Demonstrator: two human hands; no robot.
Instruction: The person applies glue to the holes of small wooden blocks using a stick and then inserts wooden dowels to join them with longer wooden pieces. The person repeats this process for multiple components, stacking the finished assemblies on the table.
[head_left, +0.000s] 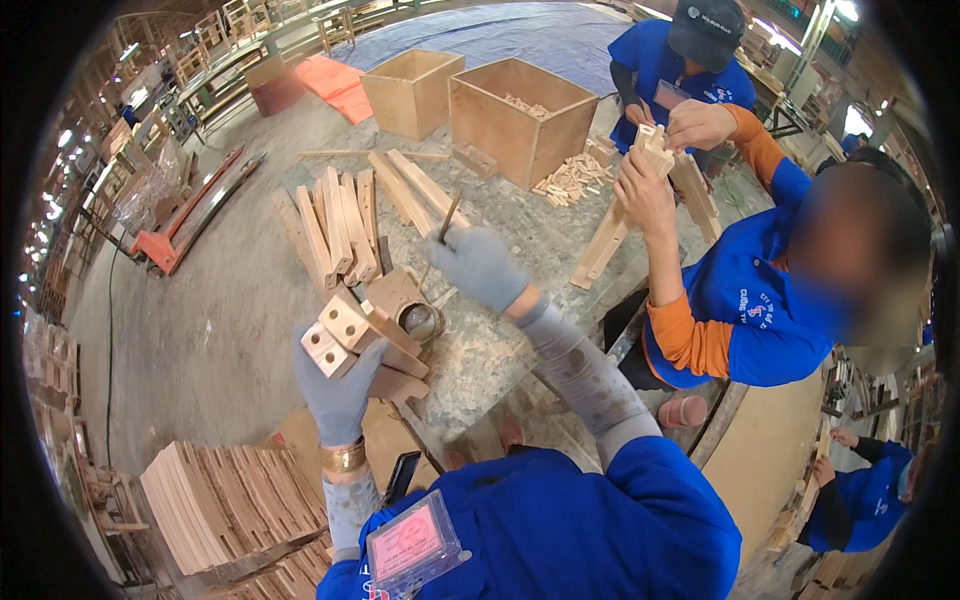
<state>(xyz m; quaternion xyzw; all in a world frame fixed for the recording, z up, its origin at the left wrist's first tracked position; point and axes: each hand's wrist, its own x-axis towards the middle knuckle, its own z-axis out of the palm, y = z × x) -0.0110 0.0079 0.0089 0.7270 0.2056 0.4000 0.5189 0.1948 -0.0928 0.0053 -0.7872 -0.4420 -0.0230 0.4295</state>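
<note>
My left hand (338, 400), in a grey glove, grips a small bundle of wooden bars (365, 340). Their near ends are turned up and show round drilled holes. A thin brown stick (452, 215) is pinched in my gloved right hand (485, 268), off to the right over the table; its lower end is too fine to make out. Between my hands sits a stained brown container (395, 292) with a round dark cup (420, 321) beside it, partly hidden by the bars. Just beyond lie several loose wooden bars (338, 225) on the worktable (480, 370).
Two plywood boxes (410, 95) stand at the far side, with a heap of wooden dowels (575, 180) near the larger. At the right, a co-worker (740, 300) fits wooden parts (640, 190) together; another person (685, 60) stands behind. Stacked boards (230, 500) lie lower left; a red pallet jack (170, 245) is beyond.
</note>
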